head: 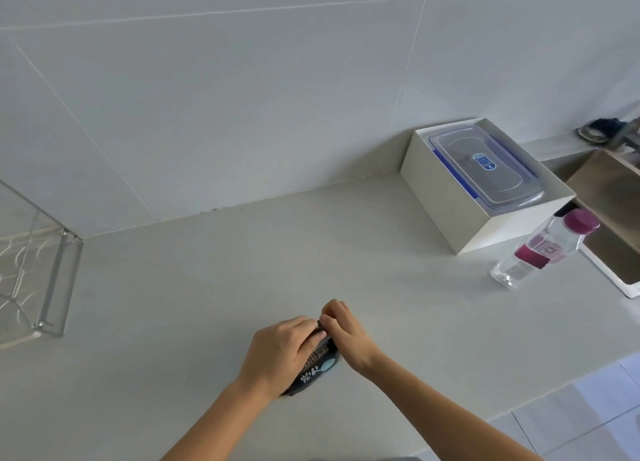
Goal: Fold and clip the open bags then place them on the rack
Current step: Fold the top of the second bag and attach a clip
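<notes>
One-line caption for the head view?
Both hands, left and right, fold a dark bag on the counter.

Countertop layout, head view.

The bag [317,369] lies on the counter [242,280] near its front edge, between the left hand [282,348] and the right hand [341,329], both of which touch it. The rack [52,287] stands at the far left against the wall [242,97]. At the rear right, a box [450,211] holds a lidded container [485,166]. A bottle [543,249] stands just right of the box's front corner, with the sink [609,197] beyond it.
</notes>
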`<state>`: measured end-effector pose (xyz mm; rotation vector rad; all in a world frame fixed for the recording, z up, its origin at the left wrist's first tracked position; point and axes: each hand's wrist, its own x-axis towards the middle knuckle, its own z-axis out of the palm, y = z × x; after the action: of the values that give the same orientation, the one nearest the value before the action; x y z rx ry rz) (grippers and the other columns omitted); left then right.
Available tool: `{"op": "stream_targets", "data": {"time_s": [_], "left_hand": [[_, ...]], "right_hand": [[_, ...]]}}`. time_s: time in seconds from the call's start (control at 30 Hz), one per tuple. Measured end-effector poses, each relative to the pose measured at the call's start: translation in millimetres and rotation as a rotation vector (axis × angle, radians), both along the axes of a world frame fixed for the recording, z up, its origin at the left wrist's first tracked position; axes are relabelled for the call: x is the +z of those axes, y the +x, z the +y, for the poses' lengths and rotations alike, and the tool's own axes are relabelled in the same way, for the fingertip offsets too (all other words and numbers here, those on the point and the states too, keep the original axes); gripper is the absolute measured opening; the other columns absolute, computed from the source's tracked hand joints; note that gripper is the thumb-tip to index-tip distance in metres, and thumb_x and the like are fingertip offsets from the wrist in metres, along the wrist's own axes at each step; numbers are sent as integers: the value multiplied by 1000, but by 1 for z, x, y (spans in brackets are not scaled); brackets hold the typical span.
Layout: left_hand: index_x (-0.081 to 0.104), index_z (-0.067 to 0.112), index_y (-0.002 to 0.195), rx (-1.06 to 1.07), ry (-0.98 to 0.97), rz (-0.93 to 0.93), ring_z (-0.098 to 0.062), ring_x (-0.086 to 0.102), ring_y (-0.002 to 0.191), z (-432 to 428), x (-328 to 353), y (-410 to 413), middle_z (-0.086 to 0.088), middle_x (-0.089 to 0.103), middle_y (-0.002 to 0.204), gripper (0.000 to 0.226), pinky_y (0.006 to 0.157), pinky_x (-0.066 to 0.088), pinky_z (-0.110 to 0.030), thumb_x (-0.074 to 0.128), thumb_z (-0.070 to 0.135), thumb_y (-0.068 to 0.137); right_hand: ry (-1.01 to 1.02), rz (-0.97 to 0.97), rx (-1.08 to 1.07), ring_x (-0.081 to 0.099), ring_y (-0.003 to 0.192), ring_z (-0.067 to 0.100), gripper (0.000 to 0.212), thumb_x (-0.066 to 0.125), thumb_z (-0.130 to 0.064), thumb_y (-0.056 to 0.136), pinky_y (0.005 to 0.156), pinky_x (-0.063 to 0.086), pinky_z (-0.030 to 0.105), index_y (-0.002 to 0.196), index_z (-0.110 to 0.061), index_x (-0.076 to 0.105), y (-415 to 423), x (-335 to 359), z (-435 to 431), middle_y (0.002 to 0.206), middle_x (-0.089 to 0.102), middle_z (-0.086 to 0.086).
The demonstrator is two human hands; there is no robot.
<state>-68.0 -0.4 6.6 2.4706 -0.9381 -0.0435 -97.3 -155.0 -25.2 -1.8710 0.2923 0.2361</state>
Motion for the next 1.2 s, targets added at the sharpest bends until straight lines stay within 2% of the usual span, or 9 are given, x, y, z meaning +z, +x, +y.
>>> {"op": "stream_targets", "data": {"time_s": [0.1,0.2,0.37,0.5,0.57,0.7,0.87,1.07,1.2], "left_hand": [[55,23,86,3,-6,82,-11,55,68,1,-2,-2,8,60,75,26,56,42,-25,39,43,93],[55,20,81,-3,-23,78,-13,55,69,-1,-5,-4,5,61,75,32,57,44,-27,36,44,92],[44,19,66,-27,-79,78,-11,43,58,-6,-7,-15,4,50,59,30,49,27,-20,46,39,89],[34,19,66,80,-88,253,-11,39,53,-11,-6,-12,6,40,52,34,47,26,-22,51,40,87],[39,21,70,113,-72,353,-8,43,52,0,-2,-1,5,50,57,30,49,33,-21,55,44,81],[55,33,79,179,-48,561,-4,60,70,41,-4,10,15,64,78,16,66,49,-27,68,38,71],[67,34,78,293,-324,668,-5,63,87,72,-19,-8,13,66,90,32,76,49,-26,75,4,72],[69,28,71,427,-460,513,-11,64,79,55,-24,-22,9,69,83,30,73,49,-21,76,-2,70],[67,29,77,319,-363,299,-3,62,78,53,-16,-20,22,67,90,21,72,44,-13,76,12,69]], "right_hand": [[92,17,48,51,99,13,20,40,-30,96,84,41,24,103,-16,52,4,-1,1,107,55,1],[194,79,64,56,93,13,21,42,-30,94,81,44,23,102,-19,58,5,-2,3,100,62,0],[152,2,41,55,78,10,26,33,-21,82,74,45,29,84,-21,59,-3,-11,0,80,61,-8],[143,48,18,58,85,13,19,38,-19,92,84,48,41,98,-24,56,-2,-10,-4,91,66,1],[143,39,38,62,89,14,19,40,-31,97,86,49,39,99,-27,59,2,-3,-8,95,68,2],[194,17,119,63,90,7,49,40,-62,86,84,49,27,91,-23,67,0,12,-13,91,69,-6],[-178,-56,265,53,86,8,19,78,-37,68,79,49,34,75,-26,63,0,17,-7,89,59,-5],[-663,-323,648,48,86,14,15,67,-29,76,60,32,27,85,-18,62,7,39,-1,87,60,-2],[-761,-320,688,52,80,25,10,54,-23,86,59,32,32,86,-14,57,8,49,7,83,61,5]]}}
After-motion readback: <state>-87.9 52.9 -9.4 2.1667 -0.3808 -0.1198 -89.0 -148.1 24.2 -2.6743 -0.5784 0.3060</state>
